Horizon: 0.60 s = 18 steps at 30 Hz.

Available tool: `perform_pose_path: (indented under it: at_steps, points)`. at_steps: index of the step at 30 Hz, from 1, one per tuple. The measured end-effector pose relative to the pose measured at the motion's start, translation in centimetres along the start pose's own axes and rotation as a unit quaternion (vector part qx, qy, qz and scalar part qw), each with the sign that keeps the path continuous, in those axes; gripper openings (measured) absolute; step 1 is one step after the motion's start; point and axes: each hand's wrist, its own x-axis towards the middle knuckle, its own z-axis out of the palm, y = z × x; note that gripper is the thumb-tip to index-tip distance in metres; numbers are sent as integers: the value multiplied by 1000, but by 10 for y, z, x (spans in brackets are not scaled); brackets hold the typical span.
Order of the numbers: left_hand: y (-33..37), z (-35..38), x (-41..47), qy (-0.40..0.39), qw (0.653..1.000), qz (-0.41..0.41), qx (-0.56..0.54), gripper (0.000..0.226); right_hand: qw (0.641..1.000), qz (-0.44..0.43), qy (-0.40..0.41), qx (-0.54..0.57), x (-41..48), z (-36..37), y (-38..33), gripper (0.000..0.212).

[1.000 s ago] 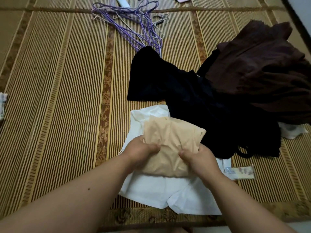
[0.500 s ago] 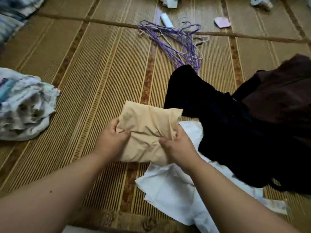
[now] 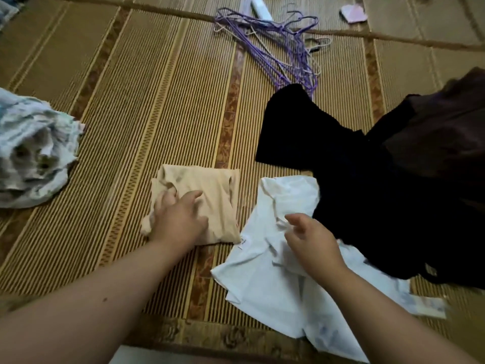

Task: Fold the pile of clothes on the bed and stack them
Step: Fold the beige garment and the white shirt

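A folded beige garment lies on the bamboo mat, left of a spread white garment. My left hand rests flat on the beige garment's near left part, fingers apart. Over the white garment hovers my right hand, fingers curled loosely and holding nothing. A black garment lies crumpled to the right and overlaps the white one's far edge. A dark brown garment lies heaped at the far right.
A crumpled pale patterned cloth sits at the left edge. Purple wire hangers lie tangled at the back, with a white tube and a pink item beyond. A paper tag lies at the near right.
Both hands carried the folded beige garment left off the white garment and set it on the mat. My right hand let go and moved over the white garment.
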Motion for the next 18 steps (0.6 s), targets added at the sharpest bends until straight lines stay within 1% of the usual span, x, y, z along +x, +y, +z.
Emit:
perform_pose_path:
  at_steps: [2,4,6,8,9,11,12,13,14,15,16,18]
  points:
    - [24,17,-8,15,998,50,26,57,998,-16,21,-59,-7,-13,20,40]
    - [49,37,-19,40,993,94,53,54,993,-24,33,-110,-15,-24,42,48]
    - [73,54,-29,42,993,98,55,64,989,-16,19,-144,-23,-34,63,60]
    - [93,69,-37,-6,995,92,33,75,979,-7,-7,-201,-32,-37,80,72]
    - [102,78,-41,-42,991,119,48,79,971,-2,-14,-239,-37,-38,88,77]
    - [113,98,-52,-129,963,205,118,91,958,9,-12,-286,-44,-37,101,79]
    - [114,105,-57,-166,944,237,159,98,955,11,-6,-295,-46,-35,104,75]
    - [114,111,-61,-187,926,259,200,102,955,12,0,-298,-47,-35,107,67]
    - [114,113,-62,-188,914,272,233,97,953,8,4,-303,-46,-35,108,55]
    - [115,113,-62,-175,911,281,247,84,951,7,2,-309,-45,-35,107,44]
    - [116,108,-60,-160,914,288,237,66,950,10,-3,-311,-44,-36,104,35]
    - [124,92,-56,-148,923,306,181,35,963,26,-5,-268,-42,-38,95,29]
